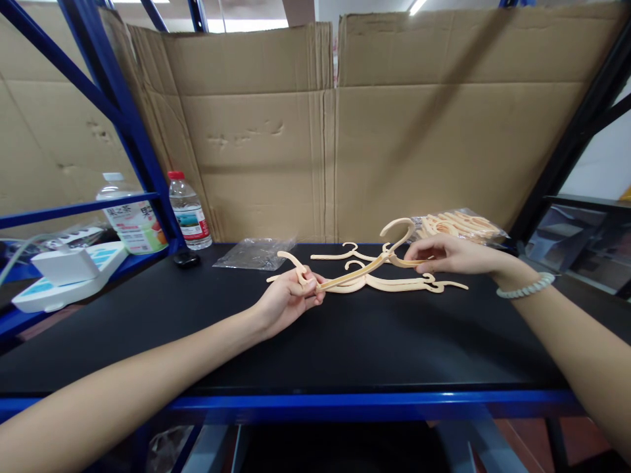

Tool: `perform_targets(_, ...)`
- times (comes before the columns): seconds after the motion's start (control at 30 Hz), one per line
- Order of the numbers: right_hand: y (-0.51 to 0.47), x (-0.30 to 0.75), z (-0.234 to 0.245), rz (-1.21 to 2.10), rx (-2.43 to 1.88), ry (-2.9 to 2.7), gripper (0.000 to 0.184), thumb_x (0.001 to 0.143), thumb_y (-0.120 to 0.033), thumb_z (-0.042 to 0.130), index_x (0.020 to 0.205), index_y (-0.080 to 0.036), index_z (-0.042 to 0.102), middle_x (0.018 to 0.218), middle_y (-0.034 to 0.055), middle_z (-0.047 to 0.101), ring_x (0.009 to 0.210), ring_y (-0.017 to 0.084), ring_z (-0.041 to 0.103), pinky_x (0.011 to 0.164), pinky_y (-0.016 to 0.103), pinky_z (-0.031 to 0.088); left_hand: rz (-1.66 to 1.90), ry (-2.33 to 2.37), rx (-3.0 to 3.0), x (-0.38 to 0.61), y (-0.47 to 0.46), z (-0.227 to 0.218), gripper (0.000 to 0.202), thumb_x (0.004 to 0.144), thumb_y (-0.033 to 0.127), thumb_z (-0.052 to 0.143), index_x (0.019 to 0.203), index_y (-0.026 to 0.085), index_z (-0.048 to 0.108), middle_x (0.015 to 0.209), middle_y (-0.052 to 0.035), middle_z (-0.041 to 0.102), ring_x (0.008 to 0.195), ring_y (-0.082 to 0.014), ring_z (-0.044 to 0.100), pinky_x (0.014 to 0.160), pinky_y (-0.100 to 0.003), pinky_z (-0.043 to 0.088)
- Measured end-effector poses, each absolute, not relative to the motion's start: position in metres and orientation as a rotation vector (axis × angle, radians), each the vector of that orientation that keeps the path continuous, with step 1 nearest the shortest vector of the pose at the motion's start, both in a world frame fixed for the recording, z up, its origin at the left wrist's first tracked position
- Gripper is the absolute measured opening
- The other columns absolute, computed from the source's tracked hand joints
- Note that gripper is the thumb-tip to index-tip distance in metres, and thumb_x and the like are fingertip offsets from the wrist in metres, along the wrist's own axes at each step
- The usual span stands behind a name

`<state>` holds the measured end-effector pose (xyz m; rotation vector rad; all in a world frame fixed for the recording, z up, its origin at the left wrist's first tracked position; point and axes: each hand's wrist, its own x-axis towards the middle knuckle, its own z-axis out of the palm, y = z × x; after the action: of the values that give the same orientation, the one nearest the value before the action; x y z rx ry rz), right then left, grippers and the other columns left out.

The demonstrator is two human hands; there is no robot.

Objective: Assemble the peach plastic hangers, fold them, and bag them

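A cream plastic hanger (367, 265) is held just above the black tabletop (345, 341) by both hands. My left hand (290, 301) pinches one end of its arm. My right hand (444, 255), with a pale bead bracelet at the wrist, pinches the other end near the hook. Several more cream hangers (399, 284) lie flat on the table under and behind it, one (345, 253) a little farther back.
A clear bag of more hangers (461, 225) lies at the back right. An empty clear bag (256, 253) and a small dark object (186, 259) lie left of centre. Two bottles (187, 210) and a white power strip (69, 272) sit at left. Cardboard sheets (325, 131) wall the back.
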<state>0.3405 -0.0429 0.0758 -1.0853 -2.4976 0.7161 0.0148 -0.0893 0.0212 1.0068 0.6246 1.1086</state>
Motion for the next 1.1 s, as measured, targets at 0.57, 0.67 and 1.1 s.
perform_targets(0.57, -0.043, 0.34, 0.071, 0.735, -1.051, -2.497, 0.035, 0.079, -0.05, 0.063, 0.092, -0.018, 0.065, 0.08, 0.0025, 0.058, 0.07, 0.015, 0.05, 0.061, 0.026, 0.038, 1.216, 0.679, 1.047, 0.015, -0.088, 0.019, 0.027, 0.062, -0.001, 0.064, 0.067, 0.015, 0.043, 0.066, -0.0012, 0.062, 0.055, -0.0107, 0.053, 0.057, -0.021, 0.039)
perform_targets(0.67, -0.043, 0.339, 0.072, 0.764, -1.055, -2.511, 0.035, 0.079, -0.05, 0.063, 0.094, -0.019, 0.065, 0.079, 0.0018, 0.058, 0.069, 0.015, 0.05, 0.06, 0.026, 0.038, 1.249, 0.701, 1.057, 0.014, -0.089, 0.019, 0.026, 0.061, -0.002, 0.062, 0.067, 0.015, 0.043, 0.062, 0.0012, 0.058, 0.054, -0.0092, 0.051, 0.055, -0.02, 0.038)
perform_targets(1.1, -0.048, 0.326, 0.065, 0.989, -1.09, -2.316, 0.029, 0.082, -0.043, 0.061, 0.095, -0.017, 0.06, 0.061, -0.0031, 0.049, 0.052, 0.01, 0.047, 0.048, 0.023, 0.034, 1.376, 0.772, 1.007, 0.012, -0.083, 0.016, 0.024, 0.07, -0.004, 0.059, 0.063, 0.014, 0.045, 0.075, -0.0043, 0.065, 0.062, -0.0081, 0.06, 0.069, -0.021, 0.051)
